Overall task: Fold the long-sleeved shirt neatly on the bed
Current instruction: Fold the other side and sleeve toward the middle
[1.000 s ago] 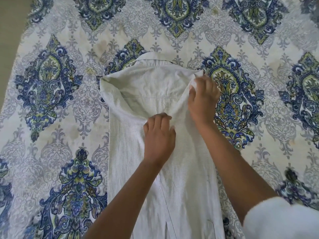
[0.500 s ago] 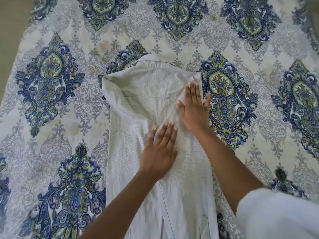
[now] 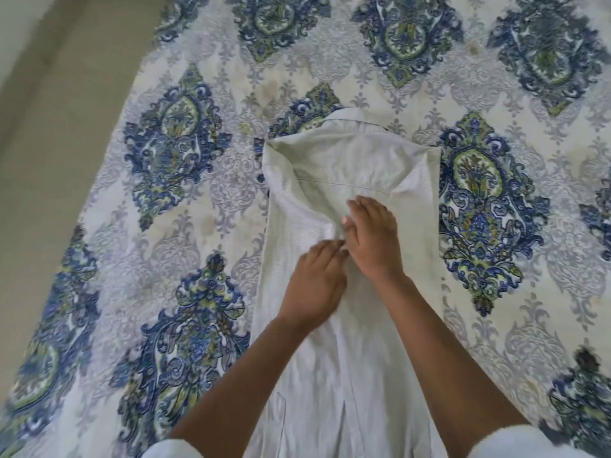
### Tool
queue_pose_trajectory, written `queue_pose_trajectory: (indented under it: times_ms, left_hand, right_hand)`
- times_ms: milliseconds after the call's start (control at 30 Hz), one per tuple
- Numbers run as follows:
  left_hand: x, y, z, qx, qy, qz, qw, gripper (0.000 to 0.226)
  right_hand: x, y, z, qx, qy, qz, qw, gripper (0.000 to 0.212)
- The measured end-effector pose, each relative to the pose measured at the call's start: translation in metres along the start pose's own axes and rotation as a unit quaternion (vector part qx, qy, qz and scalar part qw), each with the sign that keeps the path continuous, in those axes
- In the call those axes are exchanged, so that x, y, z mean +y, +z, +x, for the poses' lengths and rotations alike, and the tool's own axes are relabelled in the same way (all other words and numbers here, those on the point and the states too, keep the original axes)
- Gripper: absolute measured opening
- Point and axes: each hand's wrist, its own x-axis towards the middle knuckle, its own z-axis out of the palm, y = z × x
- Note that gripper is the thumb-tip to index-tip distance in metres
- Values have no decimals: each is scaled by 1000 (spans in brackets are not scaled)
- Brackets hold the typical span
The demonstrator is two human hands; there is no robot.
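A pale grey-white long-sleeved shirt lies back-up on the bed, collar at the far end, both sides folded in toward the middle into a long narrow strip. My left hand lies on the middle of the shirt with its fingers curled. My right hand rests just beyond it, palm down on the folded-in right side. The two hands touch at the fingertips. Whether either hand pinches cloth is hidden under the fingers.
The bedspread has a cream ground with large blue and green medallions. The bed's left edge runs diagonally at the upper left, with a beige floor beyond it. White sleeves show at the bottom corners.
My right hand has slid from the shirt's right shoulder down and inward to the middle. My left hand has gone from flat to curled. The view has shifted right.
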Motion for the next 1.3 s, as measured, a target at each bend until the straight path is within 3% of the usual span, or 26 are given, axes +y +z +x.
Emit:
queue_pose_trajectory:
  times_ms: [100, 200, 333, 400, 467, 600, 700, 767, 867, 933, 1000, 1067, 1167, 1300]
  left_hand:
    - [-33, -21, 23, 104, -47, -17, 993, 27]
    - [-65, -39, 42, 159, -209, -74, 962, 23]
    - [-104, -60, 82, 121, -405, -198, 884, 29]
    - [-114, -67, 97, 65, -409, -239, 878, 32]
    - [-118, -72, 105, 43, -384, -259, 885, 31]
    - [-118, -71, 111, 20, -382, -329, 863, 25]
    - [-118, -71, 111, 21, -439, -421, 793, 10]
    - [-118, -72, 108, 32, -444, -463, 767, 20]
    - [-112, -71, 99, 34, -403, -456, 793, 20]
    - [-104, -68, 91, 6, -383, -460, 801, 13]
    - [-98, -62, 85, -50, -369, -441, 816, 6]
    - [-97, -54, 82, -72, -364, -407, 834, 13]
    - [-98, -49, 81, -64, -378, -387, 839, 13]
    - [-102, -49, 83, -95, -404, -385, 825, 16]
  right_hand:
    - [-36, 5, 21, 15, 12, 82, 996, 25]
    - [-61, 17, 35, 12, -1, 88, 996, 22]
    - [-67, 33, 51, -28, 27, 33, 999, 21]
    - [-60, 33, 59, -8, 133, 108, 985, 16]
    - [-55, 29, 65, -6, 235, 215, 948, 15]
    - [-61, 21, 77, -63, 258, 300, 916, 23]
    - [-66, 19, 94, -85, 284, 386, 874, 32]
    - [-69, 19, 105, -103, 269, 393, 873, 40]
    - [-77, 22, 114, -56, 180, 238, 953, 45]
    - [-83, 23, 120, -24, 146, 159, 976, 43]
    - [-85, 25, 126, -69, 139, 129, 979, 27]
    - [-80, 25, 132, -77, 159, 114, 978, 11]
    - [-68, 23, 135, -42, 210, 143, 966, 20]
    - [-65, 27, 130, -39, 183, 183, 965, 35]
